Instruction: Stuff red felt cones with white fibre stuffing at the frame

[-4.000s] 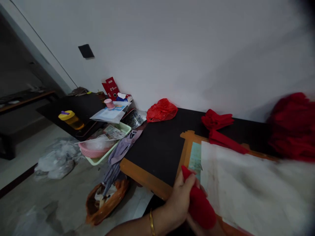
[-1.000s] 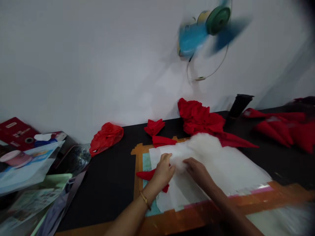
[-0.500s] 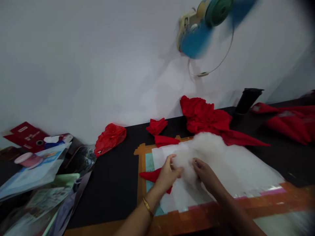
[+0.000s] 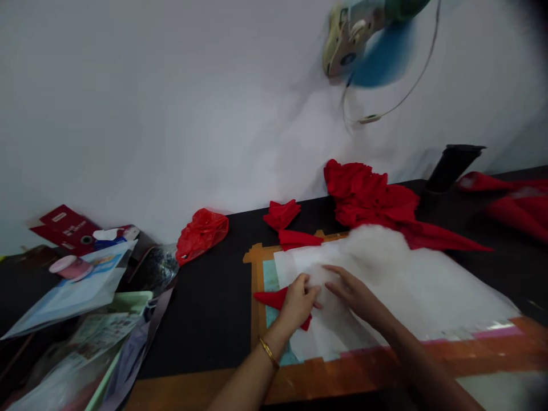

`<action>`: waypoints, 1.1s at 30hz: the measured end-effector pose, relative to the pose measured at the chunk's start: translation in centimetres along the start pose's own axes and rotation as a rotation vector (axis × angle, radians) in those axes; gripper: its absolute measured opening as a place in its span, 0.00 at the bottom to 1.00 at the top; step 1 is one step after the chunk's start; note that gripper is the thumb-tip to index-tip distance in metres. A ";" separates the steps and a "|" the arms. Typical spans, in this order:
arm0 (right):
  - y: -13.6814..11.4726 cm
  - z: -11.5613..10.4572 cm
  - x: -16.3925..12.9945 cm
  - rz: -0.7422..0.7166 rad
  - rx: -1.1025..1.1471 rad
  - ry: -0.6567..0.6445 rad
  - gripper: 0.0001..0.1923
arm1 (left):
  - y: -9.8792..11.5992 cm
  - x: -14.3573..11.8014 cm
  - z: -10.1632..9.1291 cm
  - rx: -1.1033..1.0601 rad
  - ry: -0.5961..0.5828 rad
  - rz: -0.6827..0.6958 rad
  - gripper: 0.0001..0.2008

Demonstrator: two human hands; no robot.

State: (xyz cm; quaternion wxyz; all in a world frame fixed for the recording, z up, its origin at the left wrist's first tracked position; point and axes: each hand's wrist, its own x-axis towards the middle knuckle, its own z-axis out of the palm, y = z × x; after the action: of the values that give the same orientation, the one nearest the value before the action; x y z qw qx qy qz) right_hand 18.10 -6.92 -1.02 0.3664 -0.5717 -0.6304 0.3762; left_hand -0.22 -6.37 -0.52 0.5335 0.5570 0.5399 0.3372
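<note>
My left hand (image 4: 298, 302) is closed, its fingers curled around part of a tuft of white stuffing (image 4: 317, 275) that is hard to make out against the white sheet. Under its wrist side lies a red pointed fabric piece (image 4: 270, 298), partly covered by the hand. To the right, my right hand (image 4: 353, 292) has its fingers stretched out toward the left hand, close over the white sheet (image 4: 445, 285). Behind both hands a large fluffy heap of white stuffing (image 4: 379, 248) rests on the sheet.
Red fabric pieces (image 4: 370, 194) are piled by the wall, near a black cup (image 4: 456, 165). A red plastic bag (image 4: 202, 234) lies left of them. Further left are a pink-topped jar (image 4: 71, 267) and a green bin (image 4: 143, 299). A wall fan (image 4: 357, 37) spins above.
My left hand has curled in, and my right hand's fingers have gone from pinched to stretched out. The whole view has shifted a little, so things appear further right.
</note>
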 end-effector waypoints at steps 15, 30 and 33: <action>0.5 -1.4 -1.8 -0.169 -0.367 0.254 0.22 | -1.2 -0.3 -1.4 0.110 0.012 0.018 0.08; 1.0 -2.7 -2.3 -0.199 -0.382 0.195 0.19 | 0.4 -1.2 -3.5 0.380 0.146 0.238 0.14; 1.2 -3.4 -2.9 -0.120 -0.399 0.294 0.21 | 1.3 -2.0 -1.8 0.436 0.116 0.331 0.19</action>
State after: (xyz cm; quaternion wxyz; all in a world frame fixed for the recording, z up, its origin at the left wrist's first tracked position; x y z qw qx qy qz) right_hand 21.89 -9.52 -0.70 0.3558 -0.6427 -0.6649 0.1350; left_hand -2.03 -7.71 1.50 0.3068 0.7190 0.5312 0.3267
